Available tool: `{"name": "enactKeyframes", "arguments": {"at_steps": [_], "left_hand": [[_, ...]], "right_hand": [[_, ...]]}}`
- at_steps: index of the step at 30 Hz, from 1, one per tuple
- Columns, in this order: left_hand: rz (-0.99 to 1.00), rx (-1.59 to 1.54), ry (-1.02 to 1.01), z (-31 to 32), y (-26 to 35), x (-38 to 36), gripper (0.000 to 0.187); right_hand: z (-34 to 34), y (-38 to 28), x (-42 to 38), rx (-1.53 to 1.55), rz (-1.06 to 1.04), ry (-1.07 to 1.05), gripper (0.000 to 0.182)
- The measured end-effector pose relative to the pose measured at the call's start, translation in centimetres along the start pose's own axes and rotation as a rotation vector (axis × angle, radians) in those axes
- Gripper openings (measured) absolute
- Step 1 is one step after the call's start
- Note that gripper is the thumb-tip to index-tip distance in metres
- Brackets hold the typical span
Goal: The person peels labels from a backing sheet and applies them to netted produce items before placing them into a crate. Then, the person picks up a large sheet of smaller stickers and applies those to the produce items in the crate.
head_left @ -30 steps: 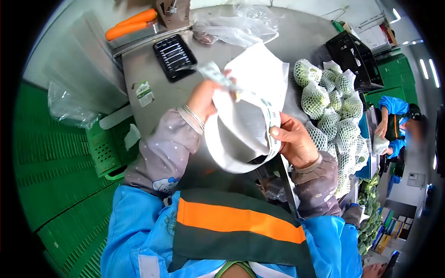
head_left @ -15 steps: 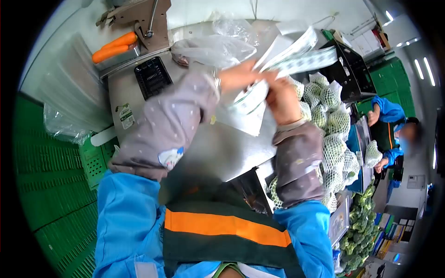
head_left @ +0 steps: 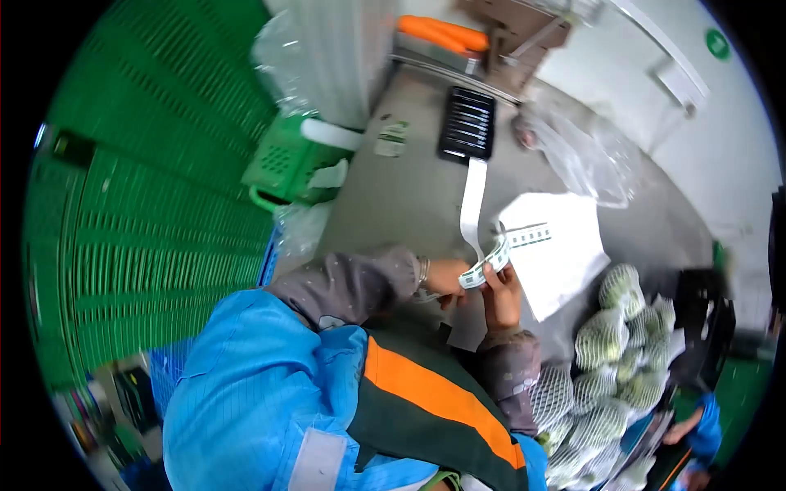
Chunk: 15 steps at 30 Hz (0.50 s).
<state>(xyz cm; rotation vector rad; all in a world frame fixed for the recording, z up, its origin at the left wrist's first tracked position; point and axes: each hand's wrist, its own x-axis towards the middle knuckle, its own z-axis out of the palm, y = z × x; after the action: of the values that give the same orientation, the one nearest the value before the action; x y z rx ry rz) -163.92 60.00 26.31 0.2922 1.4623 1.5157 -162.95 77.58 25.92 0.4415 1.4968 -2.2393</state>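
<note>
A strip of printed labels curls between my hands. My right hand pinches it between thumb and fingers. Close on its left, my left hand has curled fingers beside the strip's end, with a scrap of white under the palm; what it grips is not clear. A plain white band runs from the strip up to the edge of a black plastic tray. White sheets of paper lie on the metal table right of the strip, and more printed labels show on them.
Several net-wrapped round vegetables are piled at the right. Orange carrots lie at the back, with a clear plastic bag right of the tray. Green crates stand at the left. Part of another person in a blue sleeve shows at lower right.
The view has swung left. My hands have come down closer to my body from over the table's far side. The papers now lie on the table, and the label strip stays in my right hand.
</note>
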Motion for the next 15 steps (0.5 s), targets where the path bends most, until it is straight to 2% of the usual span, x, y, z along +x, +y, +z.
{"name": "enactKeyframes", "arguments": {"at_steps": [3,4,5,6,7,8,10,13,15], "left_hand": [[-0.095,0.100,0.127,-1.3,-2.0,-5.2,0.030],[-0.188,0.249,0.150,-1.7,-1.9,-6.7,0.028],[-0.283,0.401,0.156,-2.1,-2.2,-8.3,0.027],[-0.179,0.620,0.224,-2.6,-3.7,-9.7,0.026],[-0.065,0.838,0.271,-2.8,-5.0,-10.8,0.026],[-0.102,0.897,0.265,-2.3,-4.8,-11.8,0.025],[-0.149,1.034,0.241,-1.7,-1.5,-14.0,0.023],[-0.135,1.160,0.257,-2.1,1.1,-16.5,0.017],[-0.129,1.143,0.218,-3.9,0.0,-16.9,0.014]], "right_hand": [[0.1,0.7,-0.4,-0.135,0.027,0.153,0.034],[0.7,0.6,-0.6,-0.237,-0.224,0.125,0.045],[1.2,0.0,-0.8,-0.457,-0.438,0.036,0.053],[3.7,-2.4,-2.0,-0.672,-0.645,-0.042,0.061],[6.3,-4.2,-2.9,-0.911,-0.773,-0.239,0.068],[8.5,-5.1,-3.3,-1.155,-0.900,-0.438,0.074],[12.2,-4.7,-3.6,-1.335,-0.995,-0.688,0.062],[12.5,-1.3,-2.5,-1.517,-0.799,-0.792,0.042],[12.4,-0.3,-3.4,-1.413,-0.633,-0.691,0.025]]}}
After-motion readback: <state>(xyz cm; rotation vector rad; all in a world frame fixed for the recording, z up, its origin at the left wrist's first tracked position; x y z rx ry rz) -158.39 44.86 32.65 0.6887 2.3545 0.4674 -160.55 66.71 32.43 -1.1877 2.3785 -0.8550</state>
